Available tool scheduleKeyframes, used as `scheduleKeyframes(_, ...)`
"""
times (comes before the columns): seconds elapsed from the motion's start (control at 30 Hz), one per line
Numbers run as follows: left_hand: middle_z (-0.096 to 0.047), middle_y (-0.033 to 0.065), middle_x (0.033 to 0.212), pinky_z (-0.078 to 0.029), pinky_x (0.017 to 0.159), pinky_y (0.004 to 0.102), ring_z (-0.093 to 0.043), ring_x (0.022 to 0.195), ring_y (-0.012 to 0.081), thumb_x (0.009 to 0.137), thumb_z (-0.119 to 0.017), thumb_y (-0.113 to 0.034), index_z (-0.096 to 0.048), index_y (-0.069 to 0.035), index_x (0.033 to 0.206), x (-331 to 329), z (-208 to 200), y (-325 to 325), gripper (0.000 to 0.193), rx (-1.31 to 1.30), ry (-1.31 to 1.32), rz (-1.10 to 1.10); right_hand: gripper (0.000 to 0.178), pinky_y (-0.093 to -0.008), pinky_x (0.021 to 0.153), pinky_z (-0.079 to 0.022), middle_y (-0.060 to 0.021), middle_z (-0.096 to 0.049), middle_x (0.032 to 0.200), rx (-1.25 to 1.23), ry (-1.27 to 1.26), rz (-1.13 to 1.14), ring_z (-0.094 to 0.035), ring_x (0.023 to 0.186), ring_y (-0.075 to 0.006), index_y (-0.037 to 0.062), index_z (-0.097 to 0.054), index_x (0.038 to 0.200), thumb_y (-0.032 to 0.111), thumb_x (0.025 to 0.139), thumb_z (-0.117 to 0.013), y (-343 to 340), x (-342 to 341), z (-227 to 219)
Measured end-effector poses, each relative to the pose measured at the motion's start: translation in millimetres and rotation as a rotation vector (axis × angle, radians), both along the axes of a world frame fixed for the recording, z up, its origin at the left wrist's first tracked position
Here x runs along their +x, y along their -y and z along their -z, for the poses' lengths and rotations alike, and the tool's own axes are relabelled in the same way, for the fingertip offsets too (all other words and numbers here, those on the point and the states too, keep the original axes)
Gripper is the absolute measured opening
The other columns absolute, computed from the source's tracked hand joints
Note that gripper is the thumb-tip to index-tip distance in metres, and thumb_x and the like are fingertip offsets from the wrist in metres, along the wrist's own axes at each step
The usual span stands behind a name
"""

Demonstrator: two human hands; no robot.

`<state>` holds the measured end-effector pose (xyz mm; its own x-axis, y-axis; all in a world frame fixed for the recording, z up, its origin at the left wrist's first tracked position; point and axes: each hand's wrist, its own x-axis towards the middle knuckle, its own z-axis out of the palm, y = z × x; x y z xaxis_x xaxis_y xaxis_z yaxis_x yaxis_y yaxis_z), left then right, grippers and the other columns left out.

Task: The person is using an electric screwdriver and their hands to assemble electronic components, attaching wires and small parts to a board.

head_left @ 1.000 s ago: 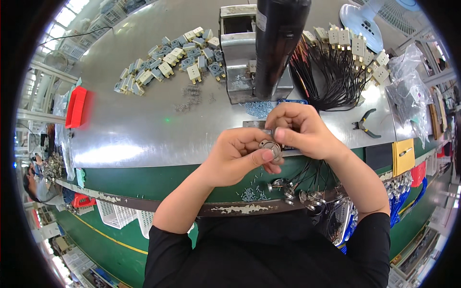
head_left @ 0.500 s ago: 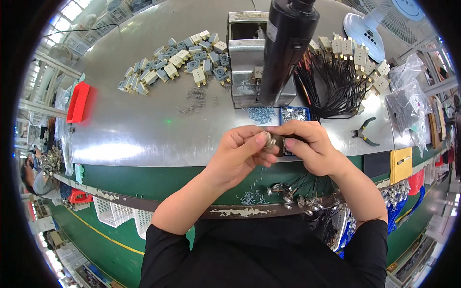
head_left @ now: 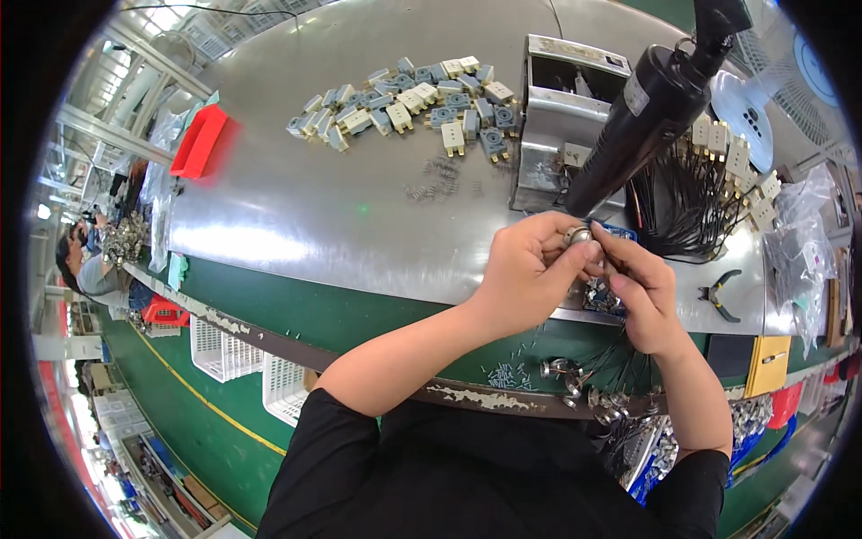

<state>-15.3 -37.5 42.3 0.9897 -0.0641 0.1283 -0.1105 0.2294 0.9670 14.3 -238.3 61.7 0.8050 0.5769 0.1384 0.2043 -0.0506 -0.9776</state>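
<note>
My left hand pinches a small round silver metal part between thumb and fingers. Close against it is my right hand, its thumb and forefinger closed at the side of that part; whatever lies between them is too small and hidden to name. Both hands are above the front of the steel tabletop, partly covering a blue tray of small metal pieces. Below them, similar round metal parts with dark wires lie on the green front strip, beside a pile of small screws or pins.
A metal fixture with a black cylindrical tool rises behind my hands. Grey and cream blocks and loose springs lie left. Black wires, pliers and a fan are right. A red bin sits far left.
The view has turned left, so the bench things appear farther right. My hands are still together at the round metal part, which sits a little differently between the fingers.
</note>
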Motion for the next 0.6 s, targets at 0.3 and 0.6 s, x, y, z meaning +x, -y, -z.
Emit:
scheduleKeyframes(0.3,-0.076,0.0093,0.088,-0.056,0.071,0.0306,-0.073,0.078,0.0149,0.093,-0.075,-0.014,-0.071,-0.001,0.106,39.1,-15.2,-72.3,0.019,0.729,0.409,-0.346,0.052,-0.0351,0.074,-0.051,-0.0114,-0.066,0.096,-0.587,0.287,-0.04,-0.062,0.08,-0.0188,-0.0001,-0.066,0.132,0.004,0.081,-0.076,30.2,15.6,-26.0)
scheduleKeyframes(0.6,-0.076,0.0166,0.108,-0.057,0.091,0.0466,-0.073,0.107,0.0332,0.089,-0.075,-0.043,-0.069,-0.004,0.122,118.4,-10.8,-136.5,0.052,1.541,-0.08,-0.407,0.023,-0.0468,0.082,-0.051,-0.0158,-0.064,0.091,-0.847,0.517,-0.173,-0.063,0.086,-0.0395,0.0002,-0.067,0.089,0.011,0.076,-0.082,25.3,18.7,-17.6)
